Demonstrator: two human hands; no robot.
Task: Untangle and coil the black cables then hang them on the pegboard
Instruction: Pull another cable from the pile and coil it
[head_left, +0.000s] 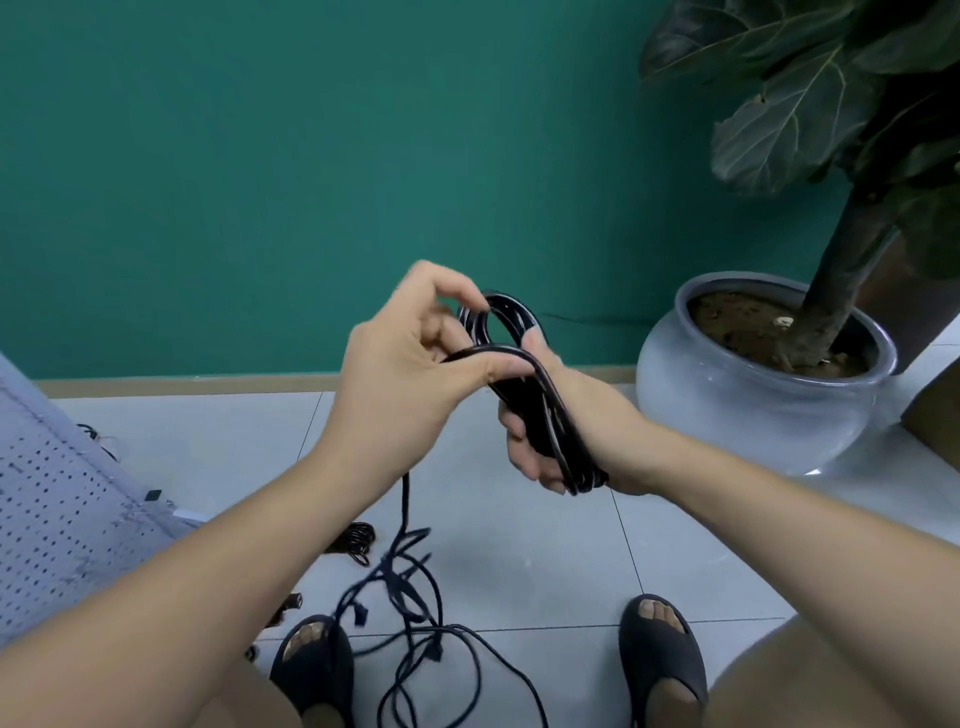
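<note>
Fingers (448, 284) of left hand (395, 374) and right hand (521, 448) are clamped on the coil (514, 316); snagging is threatened by the six-o'clock tangle (410, 597).

Soft, even indoor light, medium-bright, no hard sun. Teal wall (260, 156) flat-lit, slightly darker twd 10 o'clock corner. Glossy floor tiles (519, 545) pale, a bit washed out; small bright glare spot by pot (753, 405) base, approx 4 o'clock. Broad soft sheen on pot's glazed side. Thin highlights on coiled black cable (540, 415) at centre. Shadows faint & diffuse under pot and sandals (665, 665). Plant leaves (805, 104) at 1-2 o'clock dark, underexposed. Wide-angle distortion: skirting (182, 387) bows, forearms (208, 597) balloon at 7 & 5 o'clock. Overall slightly soft w/ compression smear; pegboard (62, 519) at 8 o'clock blurred
</note>
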